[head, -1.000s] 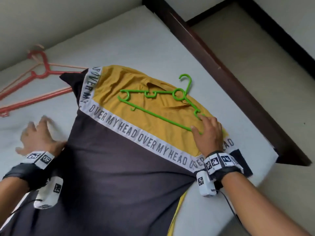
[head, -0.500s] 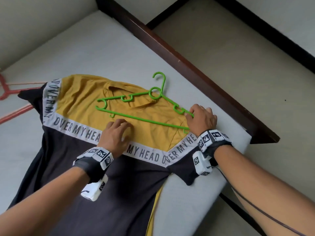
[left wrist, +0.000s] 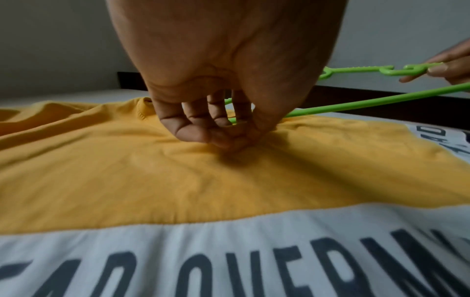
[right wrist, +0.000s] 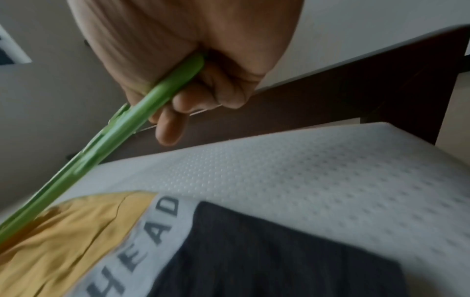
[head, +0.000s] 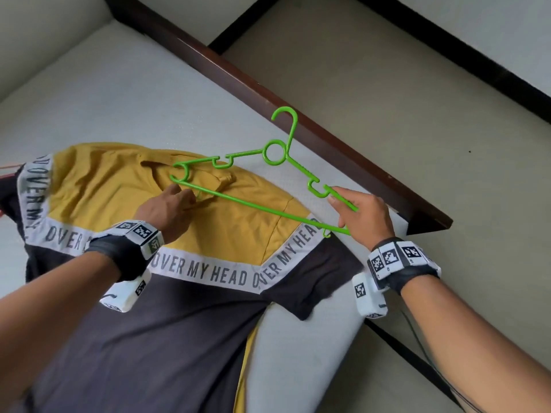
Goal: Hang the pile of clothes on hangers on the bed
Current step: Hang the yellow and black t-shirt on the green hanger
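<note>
The soft, floppy yellow, white and dark grey T-shirt [head: 167, 263] lies flat near the bed's [head: 125, 93] far edge, its neck pinched by the left hand [head: 170, 207], while the right hand [head: 363, 216] grips one end of the light, stiff green plastic hanger [head: 268, 180], best held there.

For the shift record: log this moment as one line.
stage: hanger into collar | left hand: pinches yellow shirt near collar | right hand: grips green hanger end, raised | shirt flat on bed
</note>
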`<act>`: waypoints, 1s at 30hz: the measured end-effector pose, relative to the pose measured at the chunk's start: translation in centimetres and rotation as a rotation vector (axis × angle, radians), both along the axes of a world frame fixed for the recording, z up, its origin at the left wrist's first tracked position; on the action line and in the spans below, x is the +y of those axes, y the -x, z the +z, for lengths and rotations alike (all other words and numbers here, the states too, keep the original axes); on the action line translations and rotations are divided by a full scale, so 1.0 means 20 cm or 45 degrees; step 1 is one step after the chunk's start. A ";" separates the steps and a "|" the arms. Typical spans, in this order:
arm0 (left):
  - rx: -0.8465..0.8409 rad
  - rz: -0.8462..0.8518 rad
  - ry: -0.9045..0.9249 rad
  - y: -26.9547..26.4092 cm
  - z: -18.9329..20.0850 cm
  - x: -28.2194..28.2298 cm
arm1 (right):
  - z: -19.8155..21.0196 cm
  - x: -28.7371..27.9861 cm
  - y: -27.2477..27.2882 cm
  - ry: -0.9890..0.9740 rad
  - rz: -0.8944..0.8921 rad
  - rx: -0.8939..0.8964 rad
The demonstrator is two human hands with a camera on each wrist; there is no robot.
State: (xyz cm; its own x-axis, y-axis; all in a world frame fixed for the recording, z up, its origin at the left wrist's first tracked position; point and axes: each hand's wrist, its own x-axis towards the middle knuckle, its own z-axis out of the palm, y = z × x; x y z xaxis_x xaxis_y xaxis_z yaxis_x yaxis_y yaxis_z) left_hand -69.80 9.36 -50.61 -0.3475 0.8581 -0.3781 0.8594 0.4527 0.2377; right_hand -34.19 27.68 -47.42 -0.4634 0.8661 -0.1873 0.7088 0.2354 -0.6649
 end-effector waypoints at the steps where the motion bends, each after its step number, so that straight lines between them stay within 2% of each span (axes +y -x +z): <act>1: -0.023 -0.003 -0.027 0.00 0.01 -0.01 | 0.02 0.02 0.01 0.024 0.014 -0.002; 5: -0.037 -0.027 -0.138 -0.05 0.06 -0.06 | 0.08 0.08 0.09 0.055 0.056 -0.010; 9: -0.107 -0.131 -0.237 -0.11 0.13 -0.08 | 0.14 0.07 0.28 -0.003 0.136 -0.020; 13: -0.133 -0.286 -0.320 -0.15 0.19 -0.12 | 0.14 -0.05 0.54 -0.019 0.232 0.004; 17: -0.160 -0.284 -0.431 -0.18 0.26 -0.17 | 0.08 -0.19 0.80 0.048 0.278 0.029; 22: -0.176 -0.223 -0.511 -0.15 0.30 -0.22 | 0.09 -0.27 0.98 0.340 0.050 0.222; 25: -0.172 -0.108 -0.584 -0.10 0.32 -0.18 | 0.13 -0.29 0.99 0.698 -0.015 0.427; 27: -0.259 -0.122 -0.608 -0.08 0.35 -0.12 | 0.16 -0.30 0.98 0.954 -0.057 0.588; 30: -0.436 -0.078 -0.445 -0.07 0.40 -0.01 | 0.17 -0.30 0.96 1.260 -0.140 0.845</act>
State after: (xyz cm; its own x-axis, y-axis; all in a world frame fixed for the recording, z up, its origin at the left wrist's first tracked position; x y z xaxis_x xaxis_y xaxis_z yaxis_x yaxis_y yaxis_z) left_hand -68.41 9.23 -42.69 -0.1981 0.9690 -0.1478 0.7279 0.2464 0.6398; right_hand -53.37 21.62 -44.09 -0.6543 0.5219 -0.5472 0.1430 -0.6252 -0.7672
